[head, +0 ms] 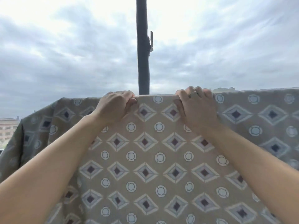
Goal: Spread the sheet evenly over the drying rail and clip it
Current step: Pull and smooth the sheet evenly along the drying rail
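We find the sheet (145, 159) already thrown over the drying rail. The rail itself is hidden under the top fold, so we know its line only from the straight edge of cloth between the two hands. The patterned face hangs down on the near side, towards the person.

The left hand (116, 105) has its fingers curled tight and pinches the fold right at the rail's top edge. The right hand (198, 105), wearing a ring (192, 94), hooks its fingers over the far side of the fold with the thumb on the near face. Both hands grip cloth, and neither holds a clip. We judge they sit close together at the middle so that they can pull the fold outward along the rail.

The spread looks uneven to us. Towards the rail's right end the cloth runs level, while towards the left end it sags and bunches, dropping away from the top line. That side probably needs drawing out before any clipping.

Behind the rail stands a dark pole (142, 62) with a small fitting (151, 41) on its side. We cannot tell whether that is a peg or a latch. Beyond lie a cloudy sky (64, 46) and low buildings (8, 126).
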